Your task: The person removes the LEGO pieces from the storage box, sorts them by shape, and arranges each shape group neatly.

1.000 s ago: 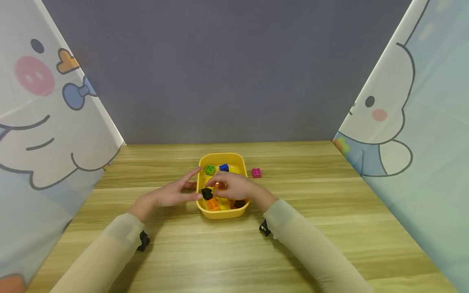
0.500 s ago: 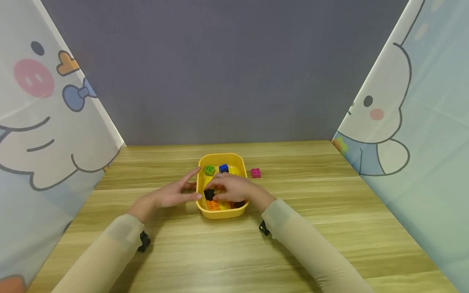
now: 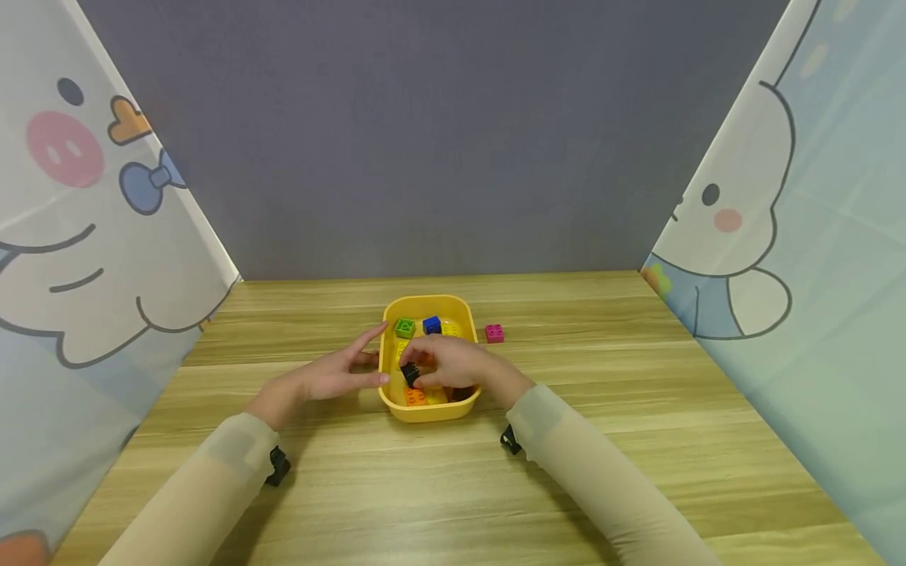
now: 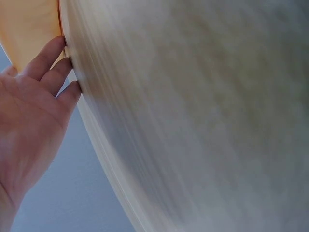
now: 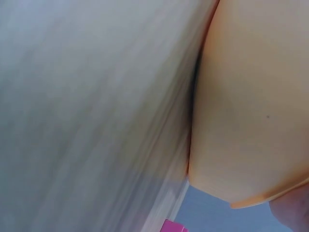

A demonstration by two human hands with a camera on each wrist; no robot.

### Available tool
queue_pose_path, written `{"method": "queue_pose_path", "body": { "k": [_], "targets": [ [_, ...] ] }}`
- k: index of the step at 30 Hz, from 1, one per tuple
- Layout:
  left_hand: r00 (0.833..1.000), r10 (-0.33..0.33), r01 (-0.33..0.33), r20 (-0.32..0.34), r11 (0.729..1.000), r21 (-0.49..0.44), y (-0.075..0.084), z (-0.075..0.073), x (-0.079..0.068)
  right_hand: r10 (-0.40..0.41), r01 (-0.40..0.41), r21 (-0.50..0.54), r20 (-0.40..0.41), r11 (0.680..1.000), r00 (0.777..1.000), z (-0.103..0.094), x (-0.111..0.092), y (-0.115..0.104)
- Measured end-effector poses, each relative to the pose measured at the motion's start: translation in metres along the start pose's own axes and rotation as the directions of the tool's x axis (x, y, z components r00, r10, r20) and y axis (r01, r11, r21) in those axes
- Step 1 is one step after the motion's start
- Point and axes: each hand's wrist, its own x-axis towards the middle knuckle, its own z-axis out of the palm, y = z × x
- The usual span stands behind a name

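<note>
A yellow plastic bin stands on the table with toy building bricks inside. My right hand reaches into it, pinching a black brick between thumb and fingers. Just below that lies an orange brick; a green brick and a blue brick sit toward the back. Yellow bricks are partly covered by the right hand. My left hand has its fingers extended, touching the bin's left side; the left wrist view shows this hand beside the bin wall.
A pink brick lies on the wooden table, right of the bin. It also peeks in at the bottom of the right wrist view, near the bin's outer wall. A grey panel rises behind; printed cloths flank both sides.
The black brick has shifted a little to the right and turned, and the right thumb and fingers have closed in on it. My left hand has stayed in place.
</note>
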Motion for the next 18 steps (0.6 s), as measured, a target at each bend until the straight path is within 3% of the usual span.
{"method": "queue_pose_path", "body": {
  "k": [18],
  "targets": [
    [1.0,0.005,-0.005,-0.002,1.0,0.015,0.0,0.0007,0.0011,-0.005,0.006,0.049,-0.026,0.999,1.0,-0.0014,-0.0007,0.0035]
  ]
}}
